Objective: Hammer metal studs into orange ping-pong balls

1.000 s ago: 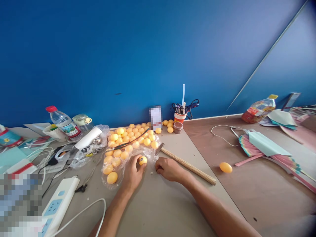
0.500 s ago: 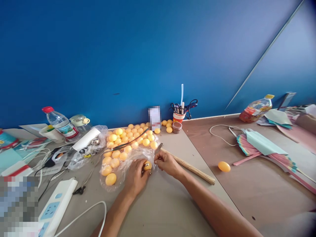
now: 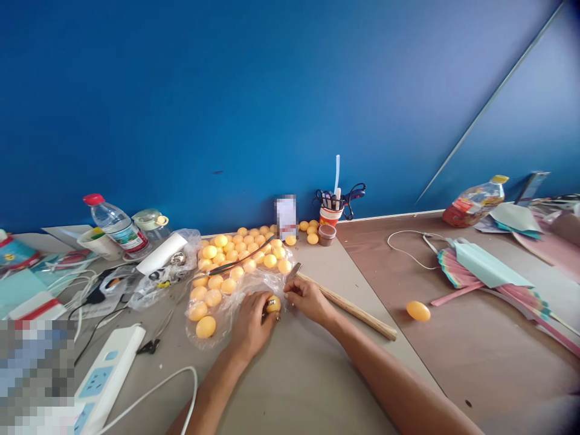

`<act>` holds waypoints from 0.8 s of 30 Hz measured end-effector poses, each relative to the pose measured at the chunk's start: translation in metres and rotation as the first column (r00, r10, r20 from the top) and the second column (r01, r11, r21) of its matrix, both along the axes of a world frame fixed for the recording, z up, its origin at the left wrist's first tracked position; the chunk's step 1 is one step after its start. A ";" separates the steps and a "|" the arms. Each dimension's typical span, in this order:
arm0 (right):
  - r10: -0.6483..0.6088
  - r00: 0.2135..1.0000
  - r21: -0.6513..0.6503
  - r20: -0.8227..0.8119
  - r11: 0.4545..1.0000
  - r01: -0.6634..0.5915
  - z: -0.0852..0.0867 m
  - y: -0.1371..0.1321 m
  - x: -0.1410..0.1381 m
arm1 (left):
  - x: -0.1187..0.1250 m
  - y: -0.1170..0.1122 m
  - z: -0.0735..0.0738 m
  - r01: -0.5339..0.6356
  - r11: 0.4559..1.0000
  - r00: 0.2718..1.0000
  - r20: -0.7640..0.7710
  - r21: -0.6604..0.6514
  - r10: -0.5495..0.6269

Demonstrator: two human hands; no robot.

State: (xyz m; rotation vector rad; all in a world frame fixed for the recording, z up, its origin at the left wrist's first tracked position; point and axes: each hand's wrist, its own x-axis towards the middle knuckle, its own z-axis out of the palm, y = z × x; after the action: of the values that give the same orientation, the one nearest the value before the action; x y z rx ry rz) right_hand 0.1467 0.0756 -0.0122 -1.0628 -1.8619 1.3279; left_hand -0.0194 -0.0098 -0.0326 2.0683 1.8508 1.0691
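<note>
My left hand (image 3: 254,321) is curled round an orange table tennis ball (image 3: 273,304) low over the table. A small shiny metal piece shows on the ball, too small to name. Close by on the right, my right hand (image 3: 309,300) has its thumb and fingers pinched together; what they hold, if anything, I cannot make out. Just behind that hand lies a hammer (image 3: 362,312), its wooden handle slanting to the right and its narrow metal head beside my knuckles. A clear plastic bag (image 3: 217,334) with many similar balls spreads beyond my left hand.
One loose ball (image 3: 417,311) rests on the brown tabletop at right, near a colourful folded paper piece (image 3: 489,266). A paper cup of tools (image 3: 331,212) and a small lidded tub (image 3: 327,235) stand by the wall. Leftward are a power strip (image 3: 109,368), cables and a bottle (image 3: 115,225).
The view has shifted slightly, so everything sits a little further right. Both hands keep nearly the same pose, with the ball still in my left hand.
</note>
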 end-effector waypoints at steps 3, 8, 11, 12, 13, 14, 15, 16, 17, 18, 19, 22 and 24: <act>-0.060 0.996 0.129 0.061 0.990 0.052 -0.002 0.007 0.006 | 0.000 0.001 -0.001 -0.003 1.000 1.000 0.007 0.010 0.003; 0.003 0.975 0.167 0.221 0.985 -0.041 0.008 0.013 0.018 | -0.001 0.001 0.000 0.007 1.000 1.000 0.023 0.009 -0.007; 0.149 0.910 0.187 0.387 0.954 -0.235 0.014 0.010 0.022 | -0.001 0.001 0.001 0.008 1.000 1.000 0.026 0.001 -0.008; 0.177 0.881 0.192 0.439 0.939 -0.285 0.015 0.008 0.023 | -0.001 0.001 0.001 0.006 1.000 1.000 0.024 -0.003 -0.006; 0.191 0.856 0.200 0.481 0.926 -0.319 0.015 0.006 0.022 | -0.001 0.001 0.001 0.004 1.000 1.000 0.020 -0.008 -0.004; 0.193 0.838 0.212 0.511 0.916 -0.340 0.015 0.005 0.022 | -0.001 0.000 0.001 0.003 1.000 1.000 0.016 -0.013 -0.003; 0.187 0.829 0.228 0.527 0.909 -0.350 0.014 0.004 0.020 | -0.001 0.000 0.002 0.003 1.000 1.000 0.012 -0.018 -0.003; 0.181 0.827 0.246 0.532 0.902 -0.356 0.013 0.003 0.019 | -0.001 0.000 0.002 0.004 1.000 1.000 0.008 -0.023 -0.004; 0.180 0.829 0.262 0.530 0.895 -0.362 0.012 0.002 0.018 | -0.001 0.001 0.002 0.005 1.000 1.000 0.005 -0.026 -0.004; 0.182 0.831 0.275 0.525 0.888 -0.369 0.011 0.002 0.017 | -0.001 0.001 0.002 0.005 1.000 1.000 0.002 -0.028 -0.005; 0.187 0.833 0.284 0.521 0.882 -0.375 0.010 0.002 0.016 | -0.001 0.001 0.002 0.003 1.000 1.000 -0.001 -0.027 -0.003; 0.193 0.837 0.294 0.512 0.876 -0.383 0.011 0.002 0.016 | -0.001 0.001 0.003 -0.002 1.000 1.000 -0.010 -0.015 0.002; 0.195 0.836 0.294 0.512 0.875 -0.384 0.015 0.001 0.018 | -0.001 0.000 0.003 -0.003 1.000 1.000 -0.012 -0.006 0.003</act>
State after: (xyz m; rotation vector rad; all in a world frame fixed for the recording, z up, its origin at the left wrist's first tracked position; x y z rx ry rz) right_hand 0.1644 0.0771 0.0025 -0.9611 -2.6135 0.8271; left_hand -0.0201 -0.0094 -0.0294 2.0740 1.8609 1.0533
